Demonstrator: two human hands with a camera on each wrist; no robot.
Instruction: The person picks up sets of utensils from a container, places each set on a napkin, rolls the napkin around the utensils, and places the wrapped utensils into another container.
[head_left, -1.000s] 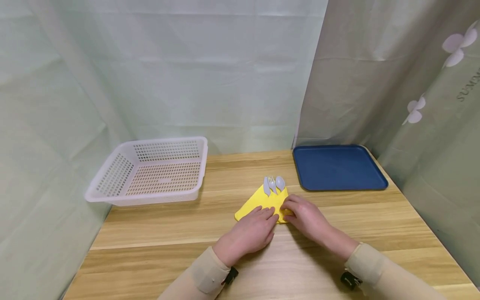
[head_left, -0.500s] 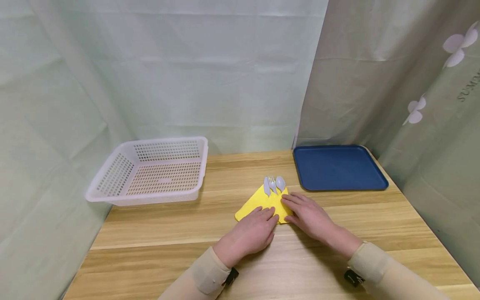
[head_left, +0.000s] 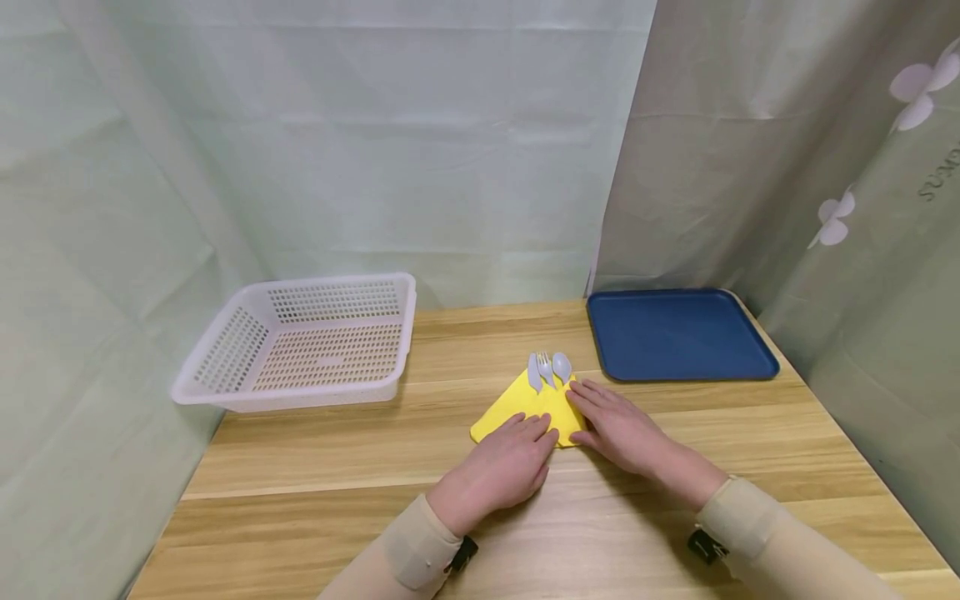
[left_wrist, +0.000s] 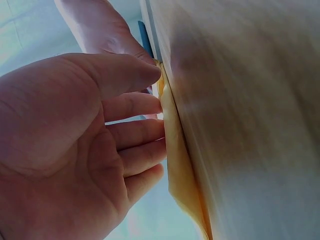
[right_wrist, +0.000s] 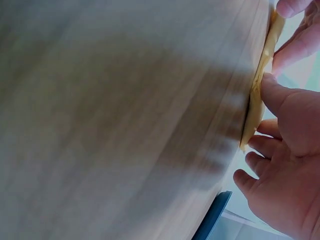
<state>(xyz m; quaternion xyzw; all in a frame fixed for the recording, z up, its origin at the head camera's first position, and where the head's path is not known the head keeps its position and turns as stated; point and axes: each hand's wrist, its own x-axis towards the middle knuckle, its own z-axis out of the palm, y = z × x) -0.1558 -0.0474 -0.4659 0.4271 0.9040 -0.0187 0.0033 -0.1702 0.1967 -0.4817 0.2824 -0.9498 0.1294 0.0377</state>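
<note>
A folded yellow napkin (head_left: 501, 410) lies on the wooden table, with a knife (head_left: 534, 372), a fork (head_left: 545, 370) and a spoon (head_left: 562, 367) poking out of its far edge. Their lower ends are hidden in the napkin. My left hand (head_left: 504, 467) rests its fingertips on the napkin's near part. At the napkin's right edge my right hand (head_left: 618, 427) touches it, fingers extended and thumb near the front corner. From the side, the left wrist view has the fingertips of the left hand (left_wrist: 95, 140) against the thin napkin (left_wrist: 176, 150). In the right wrist view the right hand (right_wrist: 295, 135) touches it too.
A white perforated plastic basket (head_left: 307, 392) stands at the back left. The flat blue tray (head_left: 682, 333) lies at the back right. Pale curtains (head_left: 420, 150) enclose the table (head_left: 322, 517) at the back and sides.
My right hand has straightened its fingers from a more curled pose and shifted slightly along the napkin's right edge. The left hand and the cutlery have stayed in place.
</note>
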